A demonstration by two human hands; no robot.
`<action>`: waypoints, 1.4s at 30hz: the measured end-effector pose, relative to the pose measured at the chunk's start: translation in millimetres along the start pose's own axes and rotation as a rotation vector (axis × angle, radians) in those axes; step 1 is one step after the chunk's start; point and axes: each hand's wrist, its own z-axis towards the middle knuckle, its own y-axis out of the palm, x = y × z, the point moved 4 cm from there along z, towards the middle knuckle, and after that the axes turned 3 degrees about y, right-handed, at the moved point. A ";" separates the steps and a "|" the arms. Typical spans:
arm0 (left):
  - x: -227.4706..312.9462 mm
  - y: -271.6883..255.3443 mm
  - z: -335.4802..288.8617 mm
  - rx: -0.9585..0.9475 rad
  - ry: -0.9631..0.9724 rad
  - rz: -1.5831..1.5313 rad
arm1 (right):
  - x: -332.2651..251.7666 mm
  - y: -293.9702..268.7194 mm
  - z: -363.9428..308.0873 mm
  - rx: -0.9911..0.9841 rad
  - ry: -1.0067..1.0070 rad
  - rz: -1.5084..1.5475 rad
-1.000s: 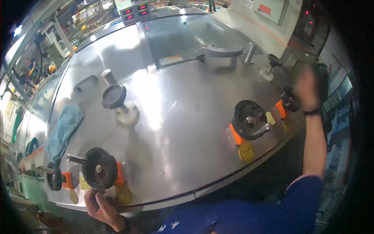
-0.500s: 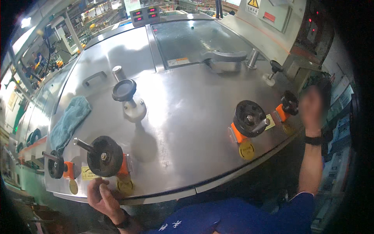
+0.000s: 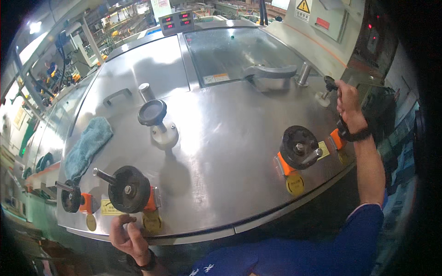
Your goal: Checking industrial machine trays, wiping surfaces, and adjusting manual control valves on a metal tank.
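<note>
On the right, my right hand (image 3: pixel 348 101) is raised to a small black knob (image 3: pixel 330 83) on a short metal stem, its fingers closed around the knob's right side. My left hand (image 3: pixel 129 237) is at the lower left, by the front edge of a brushed-metal machine cover (image 3: pixel 221 152). Its fingers are loosely curled toward the thumb, and nothing shows in them. Just above it is a black handwheel (image 3: pixel 129 189) with a metal crank handle and an orange mount. A second handwheel (image 3: pixel 299 147) sits on the right side, below and left of my right hand.
A smaller handwheel (image 3: pixel 70 196) stands far left, and a blue cloth (image 3: pixel 90 146) lies above it. A round grey knob (image 3: pixel 152 112) rises from the cover. Behind are a curved grey handle (image 3: pixel 270 71), a glass window (image 3: pixel 239 50) and a red digital display (image 3: pixel 177 22).
My right hand has moved up and left from beside the far-right handwheel to the small black knob. My left hand stays near the front edge. The view has shifted slightly.
</note>
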 end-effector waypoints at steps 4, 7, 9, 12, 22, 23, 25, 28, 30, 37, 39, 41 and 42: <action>-20.3 -2.0 -9.2 0.060 -0.140 0.025 | 28.0 -40.8 28.9 0.221 0.185 0.204; -19.5 -12.0 -7.6 0.001 -0.137 -0.070 | 35.8 -64.4 35.3 0.270 0.149 0.319; -22.9 -12.1 -7.6 -0.043 -0.110 -0.066 | 42.0 -61.2 36.7 0.262 0.177 0.281; -22.0 -10.7 -2.2 -0.110 -0.038 -0.053 | 28.3 -63.9 46.7 0.091 0.010 -0.185; -27.0 -20.7 0.3 -0.152 -0.110 -0.113 | -75.5 113.2 -186.9 -0.616 -0.352 0.274; -28.1 -21.2 1.1 -0.154 -0.121 -0.128 | -72.6 108.0 -191.1 -0.609 -0.349 0.270; -27.0 -20.7 2.2 -0.150 -0.137 -0.166 | -52.9 90.9 -189.5 -0.549 -0.185 0.213; -28.3 -20.2 2.1 -0.156 -0.119 -0.188 | -44.5 66.8 -164.4 -0.302 -0.290 0.314; -27.0 -20.8 2.4 -0.168 -0.092 -0.176 | -42.8 70.5 -152.8 -0.277 -0.114 0.514; -25.4 -20.1 1.8 -0.116 -0.163 -0.275 | -43.2 81.3 -169.0 -0.295 -0.125 0.410; -25.7 -20.3 2.8 -0.132 -0.152 -0.278 | -48.6 91.6 -177.3 -0.313 -0.085 0.416; -25.9 -19.4 3.4 -0.158 -0.148 -0.283 | -58.4 103.1 -183.3 -0.318 -0.196 0.220; -25.7 -18.5 3.0 -0.159 -0.145 -0.288 | -64.3 109.4 -186.4 -0.318 -0.248 0.120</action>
